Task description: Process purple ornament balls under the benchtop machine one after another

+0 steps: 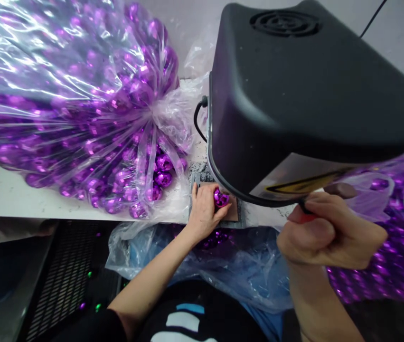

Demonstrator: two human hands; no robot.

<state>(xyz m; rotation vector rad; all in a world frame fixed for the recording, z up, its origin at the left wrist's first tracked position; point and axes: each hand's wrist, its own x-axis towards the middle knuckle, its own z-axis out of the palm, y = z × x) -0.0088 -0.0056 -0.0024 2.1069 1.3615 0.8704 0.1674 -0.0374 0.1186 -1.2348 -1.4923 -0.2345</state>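
Note:
Below the front of a black machine housing [276,109], my left hand [203,209] grips a shiny purple faceted ball [220,197] between thumb and fingers. The ball is over a small brown plate [232,211] on the white table. My right hand [330,230] is closed round a machine handle [305,216], of which only a red and black bit shows between the fingers. The part of the machine beneath the housing is mostly hidden.
A big clear bag [91,104] of purple balls lies on the table [5,194] at left, with several balls at its mouth. More purple balls [394,251] are at right. A plastic bag [244,270] with balls hangs below the table edge. A black crate [62,266] stands lower left.

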